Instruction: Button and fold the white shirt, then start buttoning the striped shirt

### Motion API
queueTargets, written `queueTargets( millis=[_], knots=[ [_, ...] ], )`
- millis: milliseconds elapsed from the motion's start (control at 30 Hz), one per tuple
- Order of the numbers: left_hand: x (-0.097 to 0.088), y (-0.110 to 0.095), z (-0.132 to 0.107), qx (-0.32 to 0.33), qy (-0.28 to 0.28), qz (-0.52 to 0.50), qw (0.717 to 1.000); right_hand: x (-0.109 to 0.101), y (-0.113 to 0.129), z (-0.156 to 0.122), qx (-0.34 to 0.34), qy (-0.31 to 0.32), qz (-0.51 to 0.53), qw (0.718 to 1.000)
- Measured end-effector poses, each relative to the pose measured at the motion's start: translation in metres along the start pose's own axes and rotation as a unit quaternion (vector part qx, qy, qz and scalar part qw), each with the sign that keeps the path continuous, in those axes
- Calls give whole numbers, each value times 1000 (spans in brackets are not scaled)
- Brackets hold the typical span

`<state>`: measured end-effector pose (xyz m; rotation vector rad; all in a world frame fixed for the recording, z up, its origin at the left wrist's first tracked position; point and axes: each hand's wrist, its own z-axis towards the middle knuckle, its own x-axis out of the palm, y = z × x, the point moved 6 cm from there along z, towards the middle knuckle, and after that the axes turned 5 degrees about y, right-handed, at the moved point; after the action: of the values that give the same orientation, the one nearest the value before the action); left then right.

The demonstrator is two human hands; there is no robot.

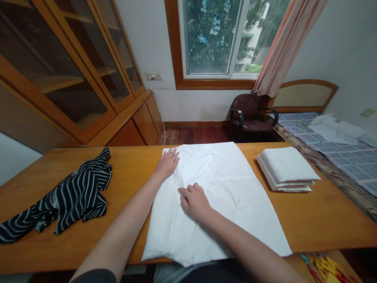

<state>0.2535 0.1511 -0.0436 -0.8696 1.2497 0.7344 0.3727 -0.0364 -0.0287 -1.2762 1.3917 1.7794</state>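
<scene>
A white cloth (232, 188) lies spread flat across the middle of the wooden table (132, 173). My left hand (167, 162) rests flat on the cloth's far left corner, fingers stretched out. My right hand (194, 201) presses on the cloth near its left side, fingers together and pointing left, on a long crease. Neither hand holds anything.
A crumpled black-and-white striped garment (70, 194) lies on the table's left part. A stack of folded white cloths (287, 169) sits at the right. Beyond the table stand a dark armchair (250, 114), a bed (347, 153) and a wooden glass-door cabinet (73, 70).
</scene>
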Motion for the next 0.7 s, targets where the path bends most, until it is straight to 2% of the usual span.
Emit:
queueTargets(
  millis=[67,133,233,400,533,600,700],
  knots=[
    [8,-6,1,-1,37,-12,999,1,0,-2,-12,-4,-7,1000],
    [17,-7,3,-29,69,-16,997,1,-2,-5,-21,-8,-16,1000],
    [24,-6,7,-70,79,-14,994,2,-5,-11,-46,-6,-27,999],
    [25,-4,13,-95,69,-18,993,-1,-12,-22,-99,9,-41,994],
    [20,-4,12,-68,35,-37,996,-12,-21,-28,-139,20,-49,989],
    [13,-7,6,-60,4,-47,997,-23,-36,-28,-137,13,-52,989],
    [3,-18,-13,-70,-25,-54,996,-45,-75,-28,-89,-28,-62,994]
  ],
)
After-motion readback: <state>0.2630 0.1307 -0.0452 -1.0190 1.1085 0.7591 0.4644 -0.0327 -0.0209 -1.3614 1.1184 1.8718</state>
